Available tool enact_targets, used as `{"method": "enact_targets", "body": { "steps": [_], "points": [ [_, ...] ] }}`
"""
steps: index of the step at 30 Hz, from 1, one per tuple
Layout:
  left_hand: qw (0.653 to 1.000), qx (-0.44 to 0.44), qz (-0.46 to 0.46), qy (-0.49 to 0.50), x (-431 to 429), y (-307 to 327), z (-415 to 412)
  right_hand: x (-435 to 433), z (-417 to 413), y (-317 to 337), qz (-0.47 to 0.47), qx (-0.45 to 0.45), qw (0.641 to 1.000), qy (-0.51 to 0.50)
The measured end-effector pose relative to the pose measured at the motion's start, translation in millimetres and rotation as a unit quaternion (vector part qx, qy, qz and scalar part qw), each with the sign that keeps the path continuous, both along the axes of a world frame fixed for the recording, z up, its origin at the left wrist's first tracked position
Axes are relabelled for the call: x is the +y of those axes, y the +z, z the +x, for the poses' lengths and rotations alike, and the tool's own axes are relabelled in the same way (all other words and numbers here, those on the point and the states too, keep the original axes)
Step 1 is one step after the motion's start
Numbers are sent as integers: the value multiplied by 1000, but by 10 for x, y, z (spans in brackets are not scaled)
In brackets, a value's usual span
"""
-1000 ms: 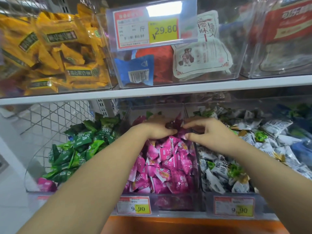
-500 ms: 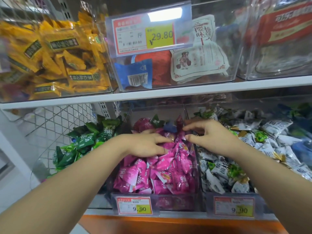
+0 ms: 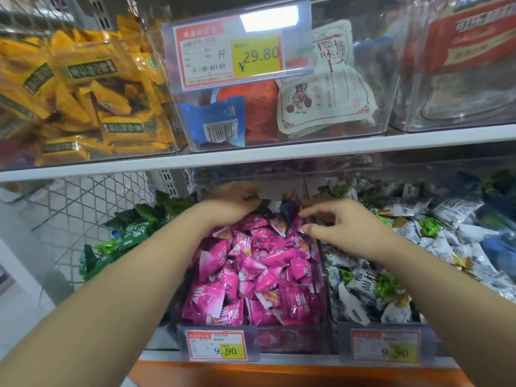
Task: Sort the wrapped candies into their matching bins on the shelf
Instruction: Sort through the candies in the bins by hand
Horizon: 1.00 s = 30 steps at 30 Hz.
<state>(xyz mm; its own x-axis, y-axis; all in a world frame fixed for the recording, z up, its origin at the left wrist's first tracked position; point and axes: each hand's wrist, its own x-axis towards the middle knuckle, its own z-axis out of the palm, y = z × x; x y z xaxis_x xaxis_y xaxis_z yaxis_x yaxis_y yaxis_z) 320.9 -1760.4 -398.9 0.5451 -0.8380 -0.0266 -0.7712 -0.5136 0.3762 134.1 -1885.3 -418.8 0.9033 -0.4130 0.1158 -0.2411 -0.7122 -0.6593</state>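
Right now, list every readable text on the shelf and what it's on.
"¥29.80", "斤": red-and-yellow price tag on the upper clear plastic bin.
"9.90": left lower price tag, below the pink wrapped candies.
"9.90": right lower price tag, below the white wrapped candies.
"甜梅": on the pink candies themselves.
Unreadable: tags' small print, yellow packs.

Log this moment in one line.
left hand: on green candy, grip unclear; right hand: open beside dark blue candy; site: pink candy bin

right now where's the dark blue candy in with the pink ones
Head view: the dark blue candy lies at the back of the middle lower bin, atop the pink candies, between the left hand and the right hand.
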Motion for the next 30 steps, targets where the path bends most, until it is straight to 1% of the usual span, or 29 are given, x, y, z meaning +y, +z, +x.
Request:
{"method": "enact_targets", "body": {
  "steps": [2, 7, 12, 14, 16, 20, 22, 26, 30],
  "points": [
    [1000, -7, -13, 16, -140, -72, 44, -9, 3, -6, -7, -3, 1000, 3],
    [999, 1, 7, 41, -313, -255, 164, -8, 1, -12, 2, 2, 1000, 5],
    [999, -4, -2, 40, -304, -309, 212, -24, 7, -32, 4, -6, 1000, 5],
    [999, -9, -33, 39, -269, -322, 204, -24, 8, -36, 1, -5, 1000, 2],
    [995, 12, -86, 40, -214, -320, 189, -26, 6, -41, -2, -6, 1000, 1],
    [979, 24, -198, 39, -32, -208, 129, -20, 3, -35, 2, -18, 1000, 6],
    [971, 44, -235, 29, 106, -148, 52, -15, 18, -55, 6, -33, 999, -11],
    [971, 5, -238, 18, 407, -97, -151, 56, 48, -99, -6, -53, 997, -52],
    [963, -10, -264, 46, 670, -81, -296, 142, 44, -123, -18, -54, 996, -70]
  ]
}}
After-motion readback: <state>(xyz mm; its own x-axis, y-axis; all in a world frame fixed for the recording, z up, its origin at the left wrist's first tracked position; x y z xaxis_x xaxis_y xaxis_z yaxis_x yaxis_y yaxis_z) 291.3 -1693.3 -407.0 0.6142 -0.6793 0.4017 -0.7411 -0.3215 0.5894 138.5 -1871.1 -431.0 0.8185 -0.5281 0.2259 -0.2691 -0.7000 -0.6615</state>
